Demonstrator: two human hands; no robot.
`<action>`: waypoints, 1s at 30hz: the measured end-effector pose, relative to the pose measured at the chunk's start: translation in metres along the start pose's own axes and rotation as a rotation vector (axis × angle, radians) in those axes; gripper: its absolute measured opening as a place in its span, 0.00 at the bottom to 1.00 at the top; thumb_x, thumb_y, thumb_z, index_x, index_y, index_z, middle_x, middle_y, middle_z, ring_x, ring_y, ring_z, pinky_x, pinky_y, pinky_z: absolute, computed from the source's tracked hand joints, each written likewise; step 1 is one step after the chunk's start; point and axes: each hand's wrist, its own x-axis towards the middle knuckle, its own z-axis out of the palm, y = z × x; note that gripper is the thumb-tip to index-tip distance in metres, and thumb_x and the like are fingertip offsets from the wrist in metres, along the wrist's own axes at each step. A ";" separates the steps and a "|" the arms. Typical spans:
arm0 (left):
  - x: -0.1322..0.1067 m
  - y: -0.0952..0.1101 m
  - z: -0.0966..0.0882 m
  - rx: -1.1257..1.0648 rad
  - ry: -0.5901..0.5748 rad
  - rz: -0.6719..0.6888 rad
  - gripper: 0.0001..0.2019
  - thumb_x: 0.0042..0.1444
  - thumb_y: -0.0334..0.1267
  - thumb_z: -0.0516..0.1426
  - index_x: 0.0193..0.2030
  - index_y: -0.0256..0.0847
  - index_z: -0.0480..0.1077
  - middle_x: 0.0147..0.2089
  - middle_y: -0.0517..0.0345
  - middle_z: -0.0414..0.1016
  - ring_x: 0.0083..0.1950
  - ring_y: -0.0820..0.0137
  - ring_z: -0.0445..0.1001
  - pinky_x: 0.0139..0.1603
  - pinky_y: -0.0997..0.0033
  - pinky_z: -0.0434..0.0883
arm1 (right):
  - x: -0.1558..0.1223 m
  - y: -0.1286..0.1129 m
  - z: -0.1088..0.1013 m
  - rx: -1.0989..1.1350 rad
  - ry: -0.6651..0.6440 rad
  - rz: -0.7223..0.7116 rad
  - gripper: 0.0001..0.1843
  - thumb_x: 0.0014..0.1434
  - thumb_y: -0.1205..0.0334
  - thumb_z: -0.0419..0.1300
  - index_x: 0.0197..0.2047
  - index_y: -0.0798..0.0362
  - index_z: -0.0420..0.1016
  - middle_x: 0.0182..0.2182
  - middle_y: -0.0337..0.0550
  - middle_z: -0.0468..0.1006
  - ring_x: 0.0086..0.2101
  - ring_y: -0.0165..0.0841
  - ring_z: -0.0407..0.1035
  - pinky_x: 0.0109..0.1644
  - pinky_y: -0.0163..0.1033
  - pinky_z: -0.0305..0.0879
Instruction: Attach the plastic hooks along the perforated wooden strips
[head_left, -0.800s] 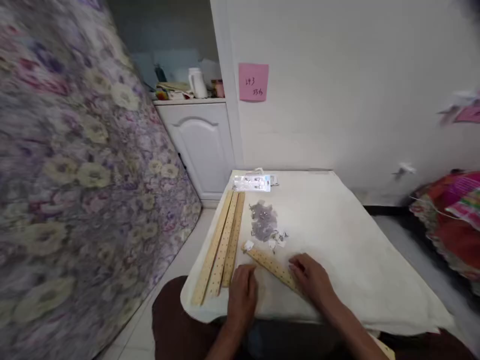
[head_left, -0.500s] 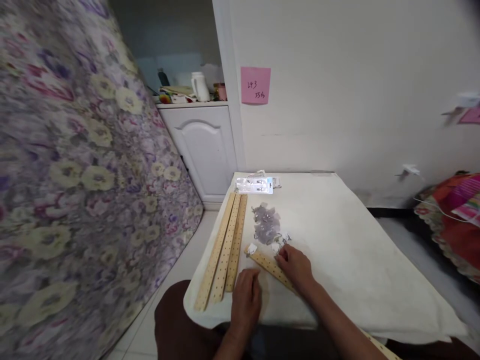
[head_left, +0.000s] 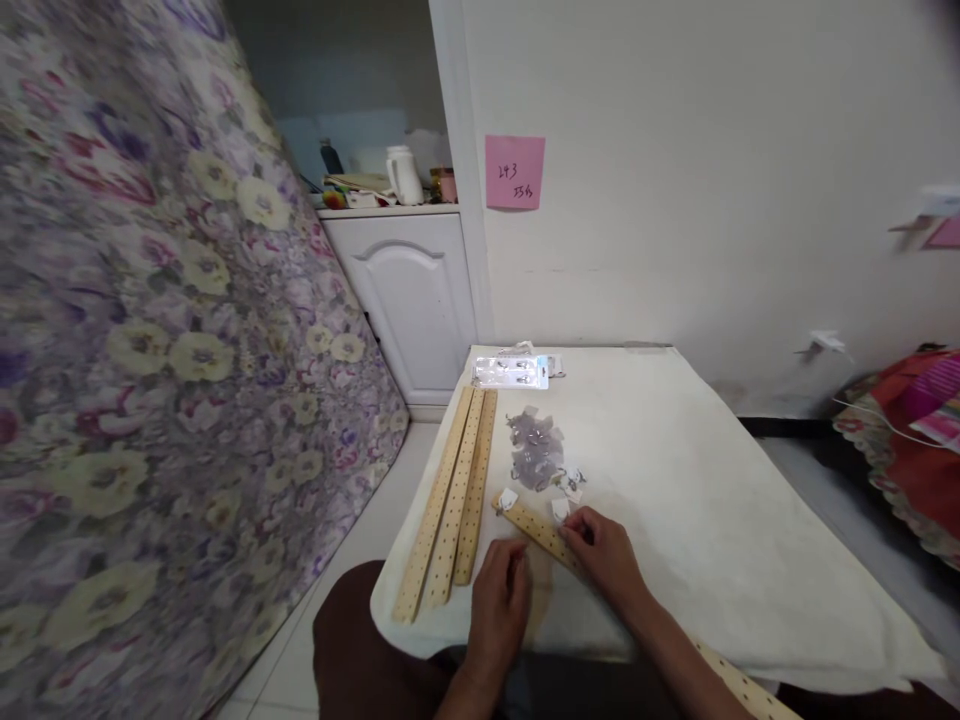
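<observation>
Close to the near table edge rests my left hand (head_left: pixel 500 592), fingers curled together, with nothing visible in them. Just in front of it a short wooden strip with holes (head_left: pixel 534 524) lies at a slant; a small white tag with a metal ring (head_left: pixel 508 498) sits at its far end. My right hand (head_left: pixel 604 550) is over the strip's near part, thumb and forefinger pinching a small white tag (head_left: pixel 560 510). Several more white tags (head_left: pixel 574 478) lie just beyond it. Behind them is a loose pile of greyish see-through pieces (head_left: pixel 535 450).
Long wooden strips with holes (head_left: pixel 454 500) lie side by side along the left table edge. A clear blister pack (head_left: pixel 511 371) is at the back. Another holed strip (head_left: pixel 739 685) shows under my right forearm. A floral curtain (head_left: pixel 172 380) hangs at the left.
My right hand has drawn back slightly from the pile of white tags, bringing one tag along over the strip. My left hand stays almost where it was.
</observation>
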 end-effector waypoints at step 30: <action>0.011 0.006 0.008 -0.409 -0.281 -0.403 0.18 0.54 0.53 0.53 0.24 0.40 0.62 0.18 0.68 0.61 0.18 0.79 0.56 0.19 0.78 0.54 | 0.000 -0.008 0.002 0.319 -0.269 -0.076 0.07 0.51 0.61 0.58 0.33 0.54 0.74 0.24 0.37 0.75 0.28 0.32 0.68 0.33 0.35 0.62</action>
